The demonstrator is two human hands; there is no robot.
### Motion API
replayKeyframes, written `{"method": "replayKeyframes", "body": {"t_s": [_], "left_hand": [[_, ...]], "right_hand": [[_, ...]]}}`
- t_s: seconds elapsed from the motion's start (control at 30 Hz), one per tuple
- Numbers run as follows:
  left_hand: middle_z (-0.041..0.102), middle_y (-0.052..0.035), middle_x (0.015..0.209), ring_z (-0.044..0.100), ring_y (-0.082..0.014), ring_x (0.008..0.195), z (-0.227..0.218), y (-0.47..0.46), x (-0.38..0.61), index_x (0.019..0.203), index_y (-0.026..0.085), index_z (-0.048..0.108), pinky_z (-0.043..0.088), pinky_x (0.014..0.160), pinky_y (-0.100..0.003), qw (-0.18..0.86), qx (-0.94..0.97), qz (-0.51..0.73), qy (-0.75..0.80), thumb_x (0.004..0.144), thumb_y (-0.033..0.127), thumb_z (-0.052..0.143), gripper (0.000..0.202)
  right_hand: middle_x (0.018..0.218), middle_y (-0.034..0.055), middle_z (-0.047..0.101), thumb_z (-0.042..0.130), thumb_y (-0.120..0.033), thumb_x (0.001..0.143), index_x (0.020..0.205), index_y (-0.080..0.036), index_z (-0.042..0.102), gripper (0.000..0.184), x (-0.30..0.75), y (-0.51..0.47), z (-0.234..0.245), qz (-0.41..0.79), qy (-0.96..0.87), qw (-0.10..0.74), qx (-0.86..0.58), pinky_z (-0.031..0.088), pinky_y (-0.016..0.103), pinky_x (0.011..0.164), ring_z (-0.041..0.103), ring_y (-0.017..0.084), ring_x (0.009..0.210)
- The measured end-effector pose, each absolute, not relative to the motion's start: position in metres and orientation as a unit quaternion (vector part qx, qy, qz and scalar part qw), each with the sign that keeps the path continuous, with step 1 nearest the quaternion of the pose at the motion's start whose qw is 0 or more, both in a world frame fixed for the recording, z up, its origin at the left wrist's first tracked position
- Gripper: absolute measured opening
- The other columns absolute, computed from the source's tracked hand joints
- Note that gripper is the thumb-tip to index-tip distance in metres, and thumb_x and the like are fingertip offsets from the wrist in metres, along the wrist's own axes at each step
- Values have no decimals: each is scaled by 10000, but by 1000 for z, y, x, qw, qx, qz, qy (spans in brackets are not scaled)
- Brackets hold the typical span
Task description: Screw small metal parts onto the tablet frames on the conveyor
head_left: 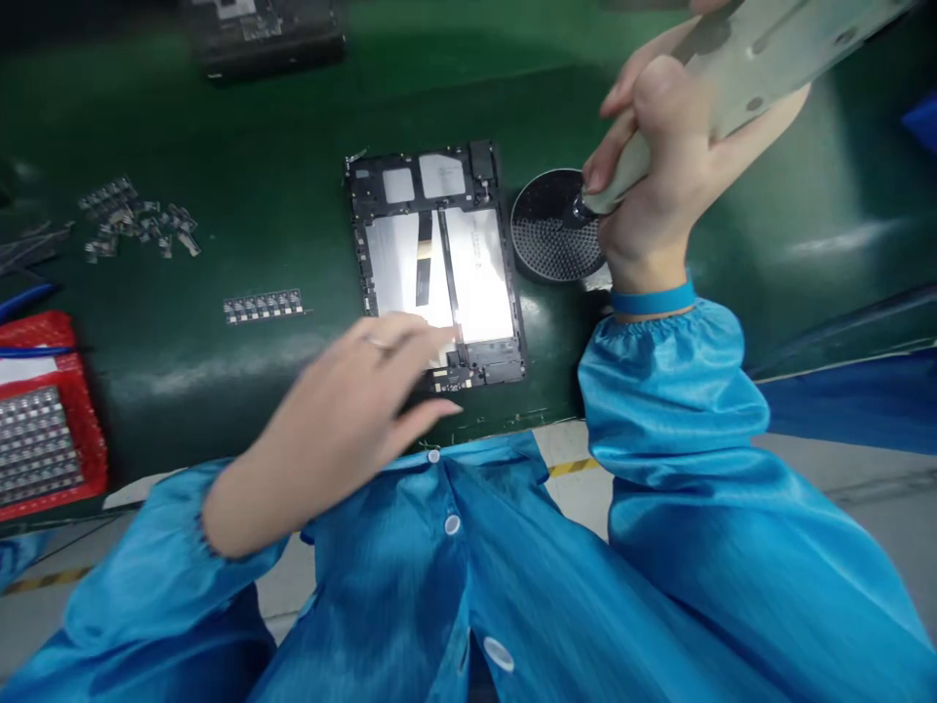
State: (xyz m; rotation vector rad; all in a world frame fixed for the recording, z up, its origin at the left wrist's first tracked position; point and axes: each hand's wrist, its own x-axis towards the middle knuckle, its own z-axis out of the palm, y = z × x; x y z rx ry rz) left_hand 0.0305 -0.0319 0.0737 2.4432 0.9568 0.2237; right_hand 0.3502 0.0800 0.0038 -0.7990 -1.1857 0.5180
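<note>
Open tablet frame [479, 283], taken as landmark: lies flat on the green bench [293, 127], inner side up. Bright silvery panels in a black surround; a dark ribbon with a gold-coloured patch and a thin dark strip run lengthwise between them. Two pale windows at its far end; small circuitry along its near edge.

Left hand [344, 405]: over the near left corner of the tablet frame, palm down, blurred. Thumb and forefinger apart, forefinger reaching over the panel, thumb near the frame's near edge. Contact with the surface: cannot tell.

Right hand [670, 176]: to the right of the tablet frame, raised, fingers and thumb wrapped firmly around a pale handheld tool [776, 78]. Tool slants, its narrow end down over a round dark dish [552, 249] just beside the frame's right side. Dish surface partly gridded with small holes or studs, too fine to tell which. Whether the tip touches it, cannot tell. Blue band [654, 299] on that wrist, above a gathered blue sleeve [673, 391].

Left of the tablet frame: a narrow strip of small boards [264, 307]; farther left, a loose heap of small parts [139, 223]; well apart, toward the near left, a red wrap [89, 420] around rows of small components [36, 444]. Beyond the frame's far edge, leftward: a dark device [270, 49].
</note>
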Motion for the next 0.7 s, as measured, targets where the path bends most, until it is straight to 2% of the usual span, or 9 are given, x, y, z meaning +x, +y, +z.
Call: {"method": "replayKeyframes", "body": {"t_s": [0.07, 0.17, 0.3, 0.4, 0.47, 0.57, 0.63, 0.7], "left_hand": [[652, -189, 1624, 649, -396, 1485, 59, -38, 54, 1649, 189, 582, 605, 1211, -571, 221, 928, 86, 286, 1111, 252, 757, 570], [659, -247, 1610, 664, -428, 1456, 42, -41, 70, 1640, 97, 575, 601, 1157, -571, 148, 938, 97, 298, 1150, 254, 679, 525], [650, -236, 1634, 651, -436, 1481, 39, -34, 65, 1653, 125, 566, 585, 1168, -592, 147, 929, 98, 324, 1142, 236, 667, 532], [618, -223, 1668, 609, -446, 1531, 46, -20, 55, 1643, 156, 581, 551, 1236, -641, 177, 923, 91, 328, 1103, 189, 693, 553], [556, -189, 1731, 576, -427, 1576, 52, -3, 43, 1678, 202, 561, 536, 1284, -625, 226, 921, 90, 305, 1079, 209, 717, 619], [591, -131, 1690, 583, -430, 1558, 61, 29, 11, 1653, 285, 626, 528, 1304, -617, 279, 898, 111, 322, 1049, 417, 770, 635], [676, -122, 1548, 617, -469, 1475, 63, 51, -20, 1576, 321, 709, 509, 1287, -674, 256, 871, 114, 403, 997, 618, 790, 655], [717, -134, 1376, 629, -507, 1392, 58, 70, -52, 1487, 318, 771, 480, 1259, -728, 224, 843, 98, 480, 897, 796, 797, 760]], "right_hand": [[946, -3, 541, 798, -611, 912, 1303, -170, 353, 739, 351, 80, 3, 239, -539, 720, -366, 298, 198, 449, 560, 12, 664], [908, -10, 521, 761, -644, 939, 1291, -181, 313, 734, 353, 81, 2, 221, -548, 716, -372, 284, 188, 460, 501, -9, 636], [944, -10, 520, 757, -705, 938, 1305, -189, 303, 779, 353, 84, -1, 201, -546, 724, -370, 279, 191, 470, 454, -24, 619], [982, -9, 540, 827, -728, 866, 1270, -180, 301, 860, 351, 84, -1, 219, -522, 737, -370, 290, 229, 454, 516, 12, 622], [960, -12, 544, 823, -696, 879, 1259, -177, 301, 828, 349, 83, 2, 226, -526, 734, -366, 299, 227, 457, 521, 14, 624], [918, -27, 555, 797, -682, 898, 1278, -185, 312, 791, 346, 80, 6, 231, -544, 721, -361, 276, 216, 459, 436, -9, 571], [883, -29, 540, 791, -703, 894, 1257, -185, 336, 779, 344, 78, 7, 232, -545, 719, -363, 253, 214, 455, 413, -12, 559], [843, -29, 512, 800, -699, 887, 1244, -180, 358, 770, 342, 78, 8, 240, -546, 717, -362, 250, 215, 455, 427, -4, 563]]}}
